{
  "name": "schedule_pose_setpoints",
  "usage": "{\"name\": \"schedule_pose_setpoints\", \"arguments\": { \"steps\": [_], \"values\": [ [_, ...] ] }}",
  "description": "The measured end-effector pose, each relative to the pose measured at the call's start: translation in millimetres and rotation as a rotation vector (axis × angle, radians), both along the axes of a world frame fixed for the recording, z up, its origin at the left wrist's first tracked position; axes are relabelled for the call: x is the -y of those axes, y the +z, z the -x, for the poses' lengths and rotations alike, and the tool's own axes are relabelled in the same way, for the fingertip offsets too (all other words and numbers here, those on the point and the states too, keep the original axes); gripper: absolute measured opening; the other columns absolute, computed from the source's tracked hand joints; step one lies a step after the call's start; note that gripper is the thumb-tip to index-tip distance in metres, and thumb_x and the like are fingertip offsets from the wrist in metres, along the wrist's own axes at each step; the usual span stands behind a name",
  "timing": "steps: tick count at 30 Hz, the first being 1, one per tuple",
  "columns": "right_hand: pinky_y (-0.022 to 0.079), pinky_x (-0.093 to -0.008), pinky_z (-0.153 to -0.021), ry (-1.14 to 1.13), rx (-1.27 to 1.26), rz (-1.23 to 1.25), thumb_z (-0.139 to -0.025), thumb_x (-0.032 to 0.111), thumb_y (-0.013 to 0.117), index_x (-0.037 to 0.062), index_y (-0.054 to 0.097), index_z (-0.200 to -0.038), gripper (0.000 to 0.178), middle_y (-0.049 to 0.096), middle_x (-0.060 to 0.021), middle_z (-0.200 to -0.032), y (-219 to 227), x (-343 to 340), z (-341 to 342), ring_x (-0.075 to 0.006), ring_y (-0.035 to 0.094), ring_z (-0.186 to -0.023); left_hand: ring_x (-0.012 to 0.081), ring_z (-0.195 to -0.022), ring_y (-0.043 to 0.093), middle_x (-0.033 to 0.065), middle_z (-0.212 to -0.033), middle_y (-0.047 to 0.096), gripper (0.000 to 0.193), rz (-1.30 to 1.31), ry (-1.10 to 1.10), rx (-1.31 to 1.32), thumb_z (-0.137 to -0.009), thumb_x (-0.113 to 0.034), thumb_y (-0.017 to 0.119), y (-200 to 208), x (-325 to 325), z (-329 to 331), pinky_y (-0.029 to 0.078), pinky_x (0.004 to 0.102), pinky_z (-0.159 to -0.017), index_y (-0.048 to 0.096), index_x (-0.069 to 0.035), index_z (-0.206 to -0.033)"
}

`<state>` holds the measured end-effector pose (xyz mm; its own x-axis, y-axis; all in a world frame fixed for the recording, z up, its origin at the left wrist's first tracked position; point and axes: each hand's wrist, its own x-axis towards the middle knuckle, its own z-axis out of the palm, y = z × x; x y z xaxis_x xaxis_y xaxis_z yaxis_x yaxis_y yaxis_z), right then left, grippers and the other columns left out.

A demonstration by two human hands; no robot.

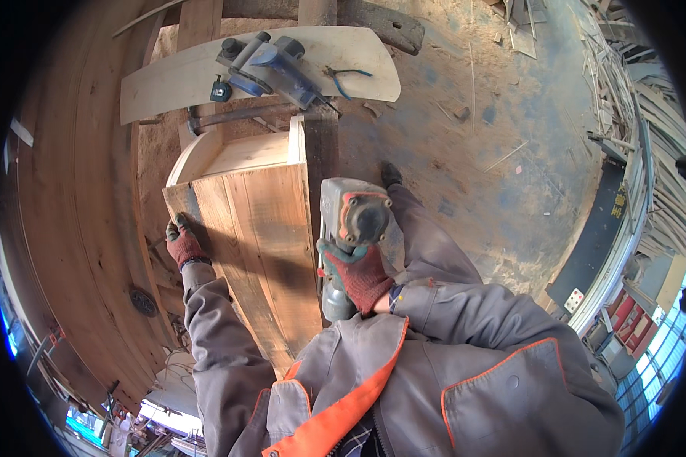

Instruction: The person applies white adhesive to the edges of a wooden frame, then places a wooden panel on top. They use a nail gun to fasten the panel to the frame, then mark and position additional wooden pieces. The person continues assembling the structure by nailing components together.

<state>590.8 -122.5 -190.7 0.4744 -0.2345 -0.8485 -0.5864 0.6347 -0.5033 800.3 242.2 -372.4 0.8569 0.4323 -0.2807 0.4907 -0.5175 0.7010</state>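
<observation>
My right hand (358, 274), in a red and green work glove, is wrapped round the handle of a grey nail gun (351, 206) with a black, orange-edged cap. The tool is held upright beside the right edge of a long wooden box (259, 228) made of planks. Its nose is hidden from view. On the box's left edge rests my left hand (184, 242), gloved alike, with its fingers laid over the rim and the thumb out of sight. Lighter curved and straight boards (244, 152) form the far end of the box.
Beyond the box, a pale board (152, 90) carries a blue electric planer (278, 70), pliers (346, 76) and a small tape measure (220, 91). A hammer (236, 116) lies nearer. Wide planks (76, 198) stretch along the left. Scrap wood (655, 114) is piled at right; sawdust covers the floor.
</observation>
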Motion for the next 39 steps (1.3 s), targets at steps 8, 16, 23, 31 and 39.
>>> {"name": "schedule_pose_setpoints", "arguments": {
  "steps": [8, 16, 23, 31, 39],
  "values": [
    [0.057, -0.0417, -0.075, 0.534, 0.074, 0.476, -0.089, 0.043, 0.082, 0.0083, 0.074, -0.105, 0.039, 0.077, -0.0115, -0.089, 3, -19, 3, -0.0324, 0.075, -0.084, 0.012, -0.085, 0.063, 0.0015, -0.098, 0.075, 0.041, -0.078, -0.011, -0.012, -0.104, -0.042, 0.069, -2, -6, -1, 0.052, 0.0288, -0.079, 0.075, -0.004, -0.118],
    [0.057, -0.0434, -0.079, 0.483, 0.064, 0.357, -0.089, 0.045, 0.08, 0.0085, 0.074, -0.107, 0.041, 0.078, -0.0119, -0.094, -4, -8, 3, -0.0329, 0.075, -0.09, 0.0137, -0.089, 0.065, 0.0039, -0.104, 0.075, 0.045, -0.055, 0.015, -0.044, -0.105, -0.043, 0.067, 2, -2, -2, 0.053, 0.0301, -0.082, 0.074, -0.002, -0.123],
    [0.054, -0.0376, -0.067, 0.483, -0.012, 0.287, -0.09, 0.038, 0.082, 0.0059, 0.074, -0.093, 0.033, 0.075, -0.0076, -0.08, -11, -6, 4, -0.0222, 0.073, -0.074, 0.0129, -0.089, 0.065, 0.0038, -0.104, 0.075, 0.041, 0.037, 0.017, 0.015, -0.105, -0.04, 0.068, -10, -12, 0, 0.053, 0.0299, -0.082, 0.074, -0.003, -0.121],
    [0.057, -0.042, -0.073, 0.475, -0.014, 0.191, -0.088, 0.042, 0.083, 0.0066, 0.076, -0.098, 0.037, 0.078, -0.0136, -0.087, -13, -2, 2, -0.033, 0.076, -0.084, 0.0116, -0.086, 0.063, 0.0018, -0.101, 0.076, 0.036, 0.093, 0.025, 0.042, -0.104, -0.035, 0.07, -12, -7, 1, 0.052, 0.0281, -0.078, 0.075, -0.003, -0.118],
    [0.056, -0.0407, -0.066, 0.425, 0.015, 0.153, -0.089, 0.044, 0.082, 0.0076, 0.076, -0.096, 0.038, 0.076, -0.0099, -0.078, -22, -2, 5, -0.0297, 0.075, -0.075, 0.0112, -0.087, 0.064, 0.0019, -0.102, 0.076, 0.037, 0.104, 0.03, 0.042, -0.104, -0.036, 0.071, -19, -11, 2, 0.052, 0.0279, -0.078, 0.074, -0.003, -0.119]
  ]
}}
